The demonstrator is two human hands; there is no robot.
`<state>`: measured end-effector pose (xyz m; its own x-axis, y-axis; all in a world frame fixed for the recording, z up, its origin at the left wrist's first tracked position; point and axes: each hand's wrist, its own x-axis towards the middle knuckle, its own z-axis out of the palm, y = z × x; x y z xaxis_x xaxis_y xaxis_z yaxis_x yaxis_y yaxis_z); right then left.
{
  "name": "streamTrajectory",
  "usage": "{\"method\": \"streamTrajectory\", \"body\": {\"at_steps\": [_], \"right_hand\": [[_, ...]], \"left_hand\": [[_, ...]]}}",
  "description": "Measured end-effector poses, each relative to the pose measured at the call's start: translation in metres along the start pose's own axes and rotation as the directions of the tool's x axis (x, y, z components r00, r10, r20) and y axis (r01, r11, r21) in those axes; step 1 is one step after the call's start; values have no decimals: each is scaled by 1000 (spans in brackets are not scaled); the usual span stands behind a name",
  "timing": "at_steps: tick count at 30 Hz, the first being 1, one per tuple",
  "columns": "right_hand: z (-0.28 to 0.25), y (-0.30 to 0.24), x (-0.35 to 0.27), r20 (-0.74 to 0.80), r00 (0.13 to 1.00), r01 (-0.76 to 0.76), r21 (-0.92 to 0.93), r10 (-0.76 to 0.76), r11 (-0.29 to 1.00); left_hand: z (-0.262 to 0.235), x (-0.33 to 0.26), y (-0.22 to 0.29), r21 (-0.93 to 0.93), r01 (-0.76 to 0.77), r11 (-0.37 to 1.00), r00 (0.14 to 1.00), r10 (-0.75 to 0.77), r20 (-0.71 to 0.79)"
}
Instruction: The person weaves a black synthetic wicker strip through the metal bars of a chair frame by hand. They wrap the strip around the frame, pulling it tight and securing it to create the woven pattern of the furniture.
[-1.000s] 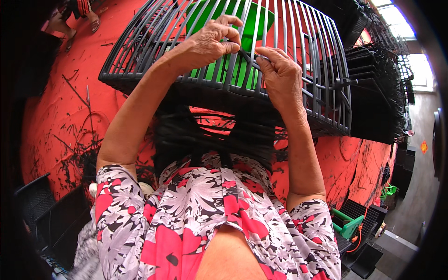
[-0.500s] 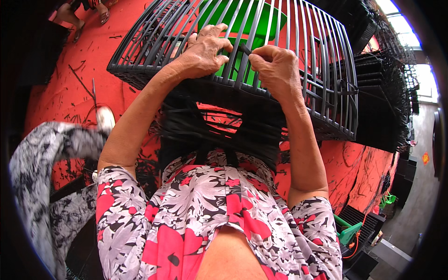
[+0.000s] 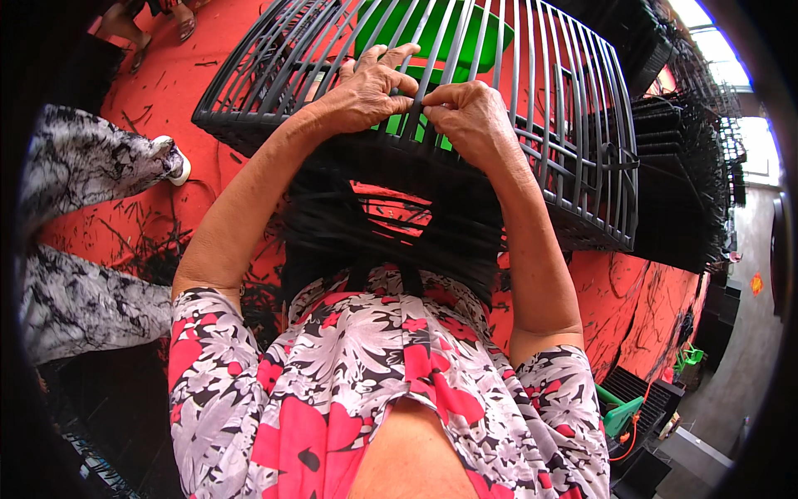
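black slatted plastic basket [image 3: 532,125] sits tipped on its side against the person's lap, directly ahead of and under both hands, its bars running away from the body and its long axis lying left to right across the view. left hand [image 3: 366,91] is curled over the near wall of the basket, fingers [image 3: 391,62] bent and spread across several bars, thumb pressing toward the middle. right hand [image 3: 470,116] is closed in a pinch on one bar, its fingertips touching those of the left, so that both hands meet at one spot near the basket's rim; the two are equally near it. a green plastic piece [image 3: 432,33] shows through the bars beyond the hands, inside or behind the basket, which of the two cannot be told. a bundle of loose black strips [image 3: 374,233] hangs below the basket over the flowered dress [image 3: 374,374]. around this lies the red floor [image 3: 166,100], strewn with black trimmings, and stacks of more black baskets [image 3: 673,158] stand to the right. another person's patterned trouser leg and white shoe [image 3: 170,158] are at the left. against half a second ago the hands have drawn together from slightly apart, and the basket has swung a little rightward.
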<state>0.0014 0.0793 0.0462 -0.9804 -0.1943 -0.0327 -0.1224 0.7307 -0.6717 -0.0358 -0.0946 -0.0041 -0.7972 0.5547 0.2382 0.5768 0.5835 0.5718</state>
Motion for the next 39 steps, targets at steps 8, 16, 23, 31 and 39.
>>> {"method": "streamTrajectory", "body": {"at_steps": [8,16,23,31,39], "right_hand": [[10,0,0,-323,897,376,197,-302,905],[20,5,7,-150,989,63,503,15,862],[19,2,20,-140,989,67,108,-51,992],[28,3,37,4,998,56,33,-56,998],[29,7,35,-163,955,263,80,-247,962]], "left_hand": [[-49,1,23,-241,-160,957,972,111,-205],[-12,-7,-13,-96,-52,994,941,17,-338],[3,-13,-28,198,176,964,977,-148,-151],[4,-11,-38,171,94,981,987,-69,-146],[-23,-8,-34,-250,110,962,993,-115,-6]]}}
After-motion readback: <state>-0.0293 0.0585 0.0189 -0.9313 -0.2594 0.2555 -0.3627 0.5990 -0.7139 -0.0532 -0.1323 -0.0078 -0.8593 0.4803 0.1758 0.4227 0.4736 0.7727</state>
